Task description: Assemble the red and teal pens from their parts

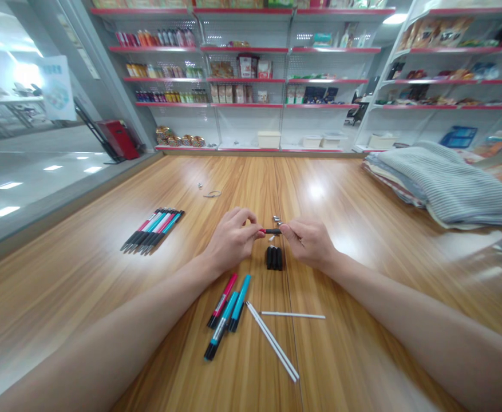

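Between my two hands, level above the wooden table, is a pen barrel [272, 231], red at the left end with a black grip at the right. My left hand [235, 236] pinches its red end. The fingers of my right hand [308, 239] close on the black end. Just below lie several black rubber grips [273, 258] side by side. Small silver tips [277, 220] sit behind the barrel, and a small white piece [272, 238] lies in front of it. Nearer me are a red pen barrel [224, 298], blue barrels [239, 303] and white refills [272, 340].
A row of whole pens [153, 230] lies at the left. A thin ring-like strip [212, 194] and a small metal bit [200, 185] are farther back. Folded striped cloths [443, 180] are piled at the right. Stocked shelves [246, 80] stand beyond the table.
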The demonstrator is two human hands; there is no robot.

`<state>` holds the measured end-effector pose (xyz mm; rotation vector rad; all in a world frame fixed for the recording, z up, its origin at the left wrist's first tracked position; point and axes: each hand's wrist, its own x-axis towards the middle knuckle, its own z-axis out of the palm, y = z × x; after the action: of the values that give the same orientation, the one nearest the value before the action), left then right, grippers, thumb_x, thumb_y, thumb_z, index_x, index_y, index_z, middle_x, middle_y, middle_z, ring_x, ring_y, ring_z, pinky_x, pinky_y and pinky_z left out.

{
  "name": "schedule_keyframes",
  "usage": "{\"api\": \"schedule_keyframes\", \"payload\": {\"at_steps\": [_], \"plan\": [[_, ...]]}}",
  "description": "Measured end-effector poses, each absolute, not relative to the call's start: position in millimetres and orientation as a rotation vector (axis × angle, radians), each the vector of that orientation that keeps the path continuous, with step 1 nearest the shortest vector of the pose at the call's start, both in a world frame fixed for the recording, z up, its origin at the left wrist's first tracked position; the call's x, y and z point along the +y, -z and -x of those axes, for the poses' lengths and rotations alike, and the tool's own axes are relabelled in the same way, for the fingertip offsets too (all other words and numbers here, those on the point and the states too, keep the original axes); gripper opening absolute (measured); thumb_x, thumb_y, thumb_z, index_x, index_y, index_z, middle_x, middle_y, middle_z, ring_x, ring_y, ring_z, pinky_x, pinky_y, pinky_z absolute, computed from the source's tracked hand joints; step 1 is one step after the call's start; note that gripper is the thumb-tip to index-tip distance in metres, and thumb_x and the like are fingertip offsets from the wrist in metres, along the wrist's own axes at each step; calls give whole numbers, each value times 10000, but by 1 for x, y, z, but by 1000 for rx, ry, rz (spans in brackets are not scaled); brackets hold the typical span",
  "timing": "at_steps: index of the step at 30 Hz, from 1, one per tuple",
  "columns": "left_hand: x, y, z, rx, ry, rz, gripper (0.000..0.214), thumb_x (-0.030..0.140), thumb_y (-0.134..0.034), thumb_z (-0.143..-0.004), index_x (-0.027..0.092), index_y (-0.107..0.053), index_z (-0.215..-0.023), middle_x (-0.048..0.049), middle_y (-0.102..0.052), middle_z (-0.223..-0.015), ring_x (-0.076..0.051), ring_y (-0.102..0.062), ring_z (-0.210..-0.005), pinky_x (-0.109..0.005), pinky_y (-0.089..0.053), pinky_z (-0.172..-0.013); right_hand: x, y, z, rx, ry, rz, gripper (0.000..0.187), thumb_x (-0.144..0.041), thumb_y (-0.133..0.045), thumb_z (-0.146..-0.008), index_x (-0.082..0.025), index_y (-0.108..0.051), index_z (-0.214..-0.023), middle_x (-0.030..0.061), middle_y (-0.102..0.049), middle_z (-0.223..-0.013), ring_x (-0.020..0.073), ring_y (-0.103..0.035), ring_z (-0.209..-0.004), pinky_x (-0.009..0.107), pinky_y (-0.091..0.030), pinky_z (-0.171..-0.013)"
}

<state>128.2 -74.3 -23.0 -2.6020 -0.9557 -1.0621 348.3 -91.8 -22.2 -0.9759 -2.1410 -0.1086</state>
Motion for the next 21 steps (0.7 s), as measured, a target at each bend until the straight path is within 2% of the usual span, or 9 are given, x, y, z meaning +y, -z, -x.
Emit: {"api": "schedule_keyframes", "payload": {"at_steps": [5, 10, 18, 21], "plan": [[-76, 22, -130, -1086, 1336, 2573, 145, 258, -526, -901, 155, -623, -866, -47, -546, -839, -140, -512, -780, -275, -434, -714, -94, 17, -349, -2108, -52, 1062, 360, -310, -325, -983, -170, -529, -722, 22, -536, -669, 121, -498, -630, 254, -333, -616], [-70, 27, -126, -1385, 1559, 2576, 175, 311, -504, -908, 163, -543, -823, -25, -557, -751, -130, -530, -678, -259, -440, -644, -94, 16, -350, -2080, -105, 1135, 375, -336, -319, -985, -172, -591, -788, 22, -556, -669, 133, -535, -653, 252, -356, -631], [-66, 22, -129, -1396, 1374, 2690, 250, 333, -492, -912, 162, -554, -741, -24, -529, -715, -133, -497, -660, -256, -400, -606, -92, 20, -348, -2050, -100, 1138, 341, -337, -370, -967, -172, -591, -766, 20, -562, -645, 126, -519, -600, 250, -351, -577], [-69, 21, -131, -1314, 1355, 2681, 235, 321, -468, -927, 164, -537, -767, -30, -525, -763, -138, -502, -713, -260, -404, -654, -94, 18, -347, -2040, -124, 1109, 243, -337, -431, -943, -177, -591, -857, 17, -586, -676, 125, -524, -613, 246, -365, -580]]}}
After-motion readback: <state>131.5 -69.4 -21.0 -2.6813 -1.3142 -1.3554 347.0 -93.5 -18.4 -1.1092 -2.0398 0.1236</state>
